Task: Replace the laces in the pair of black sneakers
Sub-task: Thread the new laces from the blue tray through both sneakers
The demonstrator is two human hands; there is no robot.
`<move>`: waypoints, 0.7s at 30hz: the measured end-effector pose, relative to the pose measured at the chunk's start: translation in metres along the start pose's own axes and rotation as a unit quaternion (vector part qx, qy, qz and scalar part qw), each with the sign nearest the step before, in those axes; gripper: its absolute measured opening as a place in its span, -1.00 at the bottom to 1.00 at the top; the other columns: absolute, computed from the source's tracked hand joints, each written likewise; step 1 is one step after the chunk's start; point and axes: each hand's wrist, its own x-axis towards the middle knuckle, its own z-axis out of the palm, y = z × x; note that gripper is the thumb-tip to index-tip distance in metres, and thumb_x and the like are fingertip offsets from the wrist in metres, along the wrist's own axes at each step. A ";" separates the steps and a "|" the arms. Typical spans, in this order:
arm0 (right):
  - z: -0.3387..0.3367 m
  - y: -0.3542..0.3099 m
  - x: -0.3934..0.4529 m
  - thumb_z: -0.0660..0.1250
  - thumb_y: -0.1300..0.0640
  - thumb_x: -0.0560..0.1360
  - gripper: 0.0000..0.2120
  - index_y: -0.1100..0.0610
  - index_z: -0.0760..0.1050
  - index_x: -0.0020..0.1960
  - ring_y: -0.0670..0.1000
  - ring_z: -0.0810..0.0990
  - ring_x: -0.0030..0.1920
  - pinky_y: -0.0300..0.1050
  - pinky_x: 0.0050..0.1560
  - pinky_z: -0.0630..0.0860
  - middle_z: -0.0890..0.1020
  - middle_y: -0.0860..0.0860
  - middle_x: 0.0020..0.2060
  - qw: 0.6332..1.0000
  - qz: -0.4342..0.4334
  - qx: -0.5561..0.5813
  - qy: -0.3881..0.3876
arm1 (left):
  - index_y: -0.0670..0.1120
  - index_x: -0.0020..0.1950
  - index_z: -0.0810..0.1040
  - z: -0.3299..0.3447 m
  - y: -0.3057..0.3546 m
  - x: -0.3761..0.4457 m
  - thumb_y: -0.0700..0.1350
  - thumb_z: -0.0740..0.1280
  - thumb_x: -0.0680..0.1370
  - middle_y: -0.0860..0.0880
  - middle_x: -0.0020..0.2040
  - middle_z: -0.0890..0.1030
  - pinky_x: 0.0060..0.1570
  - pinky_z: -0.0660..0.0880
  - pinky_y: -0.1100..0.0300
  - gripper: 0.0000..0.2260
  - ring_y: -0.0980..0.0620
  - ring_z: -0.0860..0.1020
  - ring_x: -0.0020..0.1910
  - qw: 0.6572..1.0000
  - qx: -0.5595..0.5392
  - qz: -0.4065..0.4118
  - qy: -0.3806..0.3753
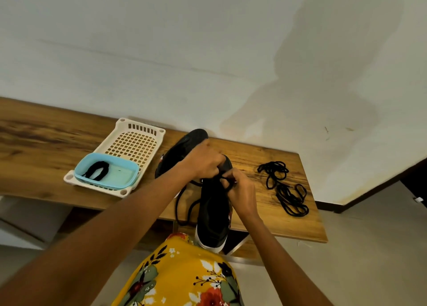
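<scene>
Both hands work at the near sneaker, toe towards the person for reach. The left hand and right hand pinch its lace, probably at the top eyelets

Wood, plastic and cloth, mostly matt.
I see a grained wooden tabletop, a perforated cream plastic basket, a smooth blue plastic tub, matt black sneakers, corded laces.

Black sneakers, white sole; black laces; cream lattice basket; pale blue tub; wood-grain tabletop; yellow floral garment.
</scene>
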 end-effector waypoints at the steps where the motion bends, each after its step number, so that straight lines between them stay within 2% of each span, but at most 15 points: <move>1: 0.000 0.000 -0.002 0.40 0.28 0.44 -0.91 0.13 0.52 -0.13 -0.14 0.52 -0.25 -0.39 -0.31 0.36 0.56 -0.13 -0.25 1.000 -0.001 0.002 0.009 | -0.07 0.08 0.54 -0.001 -0.004 -0.001 -0.10 0.22 0.49 -0.05 0.06 0.52 0.16 0.25 0.05 -0.79 -0.05 0.51 0.01 0.999 0.025 -0.036 0.030; 4: 0.001 0.003 -0.012 0.42 0.22 0.44 -0.90 0.08 0.52 -0.14 -0.18 0.51 -0.24 -0.38 -0.32 0.36 0.57 -0.16 -0.24 0.999 0.002 -0.009 0.043 | -0.10 0.13 0.52 -0.002 -0.022 -0.004 -0.17 0.27 0.47 -0.11 0.13 0.47 0.12 0.31 0.03 -0.76 -0.11 0.47 0.10 0.985 0.057 -0.134 0.091; 6: 0.003 0.003 -0.017 0.42 0.23 0.43 -0.88 0.06 0.53 -0.14 -0.20 0.49 -0.25 -0.42 -0.31 0.35 0.55 -0.18 -0.23 0.998 0.009 -0.004 0.056 | -0.10 0.15 0.50 -0.005 -0.033 -0.005 -0.20 0.30 0.45 -0.12 0.14 0.45 0.13 0.32 0.02 -0.72 -0.11 0.45 0.13 0.965 -0.001 -0.229 0.128; 8: 0.005 0.001 -0.017 0.41 0.29 0.44 -0.84 0.05 0.52 -0.14 -0.21 0.51 -0.22 -0.43 -0.26 0.38 0.56 -0.17 -0.23 0.998 0.018 0.026 0.054 | -0.09 0.20 0.46 -0.007 -0.039 -0.006 -0.21 0.33 0.45 -0.14 0.19 0.43 0.16 0.33 0.00 -0.68 -0.11 0.43 0.17 0.909 -0.120 -0.358 0.180; 9: 0.006 -0.001 -0.017 0.40 0.31 0.44 -0.83 0.05 0.52 -0.14 -0.21 0.52 -0.20 -0.43 -0.24 0.39 0.55 -0.16 -0.23 0.997 0.023 0.045 0.053 | -0.08 0.22 0.43 -0.009 -0.040 -0.005 -0.21 0.34 0.46 -0.14 0.21 0.41 0.18 0.35 0.00 -0.67 -0.12 0.42 0.18 0.855 -0.211 -0.426 0.207; 10: 0.007 -0.002 -0.016 0.39 0.33 0.44 -0.82 0.05 0.51 -0.14 -0.21 0.52 -0.18 -0.44 -0.23 0.39 0.55 -0.16 -0.24 0.996 0.027 0.061 0.053 | -0.09 0.24 0.41 -0.009 -0.039 -0.004 -0.21 0.34 0.48 -0.15 0.22 0.40 0.16 0.40 0.02 -0.66 -0.12 0.44 0.16 0.776 -0.323 -0.490 0.233; 11: 0.008 -0.004 -0.016 0.39 0.34 0.43 -0.81 0.06 0.51 -0.15 -0.21 0.52 -0.16 -0.45 -0.22 0.38 0.55 -0.15 -0.24 0.995 0.030 0.074 0.054 | -0.10 0.25 0.39 -0.007 -0.038 -0.002 -0.24 0.32 0.51 -0.15 0.22 0.41 0.07 0.47 0.06 -0.68 -0.11 0.47 0.11 0.659 -0.451 -0.538 0.271; 13: 0.008 -0.006 -0.016 0.39 0.35 0.44 -0.81 0.07 0.50 -0.15 -0.21 0.52 -0.16 -0.46 -0.22 0.37 0.54 -0.15 -0.24 0.994 0.029 0.087 0.053 | -0.15 0.25 0.36 -0.006 -0.035 0.000 -0.30 0.21 0.56 -0.16 0.14 0.49 -0.21 0.51 0.16 -0.73 -0.08 0.54 -0.08 0.343 -0.666 -0.562 0.350; 14: 0.007 -0.005 -0.017 0.39 0.35 0.44 -0.81 0.07 0.49 -0.15 -0.21 0.52 -0.17 -0.47 -0.23 0.37 0.54 -0.14 -0.25 0.994 0.027 0.088 0.052 | -0.16 0.23 0.37 -0.004 -0.033 -0.001 -0.30 0.15 0.58 -0.15 0.06 0.52 -0.31 0.50 0.19 -0.77 -0.05 0.55 -0.21 0.239 -0.712 -0.551 0.365; 15: 0.007 -0.004 -0.017 0.38 0.35 0.44 -0.80 0.07 0.49 -0.15 -0.20 0.52 -0.17 -0.46 -0.23 0.37 0.54 -0.14 -0.25 0.994 0.027 0.090 0.049 | -0.16 0.19 0.37 -0.003 -0.030 -0.003 -0.29 0.11 0.59 -0.13 -0.02 0.52 -0.38 0.48 0.20 -0.81 -0.03 0.53 -0.30 0.215 -0.724 -0.545 0.364; 16: 0.005 -0.002 -0.018 0.38 0.34 0.44 -0.80 0.07 0.49 -0.15 -0.19 0.52 -0.17 -0.46 -0.22 0.37 0.54 -0.13 -0.25 0.994 0.030 0.092 0.046 | -0.14 0.13 0.37 -0.002 -0.029 -0.004 -0.25 0.11 0.61 -0.11 -0.05 0.50 -0.40 0.46 0.18 -0.86 -0.03 0.51 -0.31 0.279 -0.701 -0.549 0.360; 17: 0.004 0.001 -0.018 0.38 0.34 0.45 -0.81 0.07 0.48 -0.16 -0.17 0.52 -0.17 -0.44 -0.23 0.38 0.54 -0.13 -0.25 0.994 0.034 0.095 0.045 | -0.12 0.08 0.38 0.001 -0.031 -0.005 -0.19 0.13 0.63 -0.10 -0.06 0.48 -0.35 0.44 0.15 -0.92 -0.04 0.51 -0.24 0.392 -0.648 -0.546 0.358; 19: 0.001 0.007 -0.019 0.37 0.34 0.45 -0.82 0.08 0.49 -0.16 -0.14 0.53 -0.17 -0.41 -0.24 0.40 0.55 -0.10 -0.25 0.993 0.045 0.098 0.039 | -0.16 0.04 0.43 0.007 -0.037 -0.012 -0.07 0.15 0.64 -0.10 -0.14 0.50 -0.24 0.37 0.12 -0.83 -0.07 0.50 -0.17 0.638 -0.479 -0.493 0.347; 20: 0.000 0.010 -0.019 0.38 0.33 0.46 -0.83 0.09 0.49 -0.16 -0.13 0.53 -0.17 -0.40 -0.24 0.41 0.56 -0.08 -0.25 0.993 0.048 0.099 0.036 | -0.17 0.03 0.45 0.009 -0.043 -0.016 -0.06 0.17 0.63 -0.10 -0.19 0.51 -0.25 0.35 0.13 -0.81 -0.08 0.50 -0.20 0.740 -0.383 -0.447 0.325; 21: 0.000 0.011 -0.020 0.38 0.33 0.46 -0.85 0.10 0.50 -0.15 -0.14 0.53 -0.17 -0.40 -0.24 0.41 0.56 -0.07 -0.24 0.993 0.048 0.099 0.034 | -0.15 0.05 0.45 0.012 -0.050 -0.020 -0.09 0.19 0.61 -0.10 -0.21 0.54 -0.28 0.35 0.12 -0.86 -0.10 0.52 -0.22 0.822 -0.287 -0.398 0.288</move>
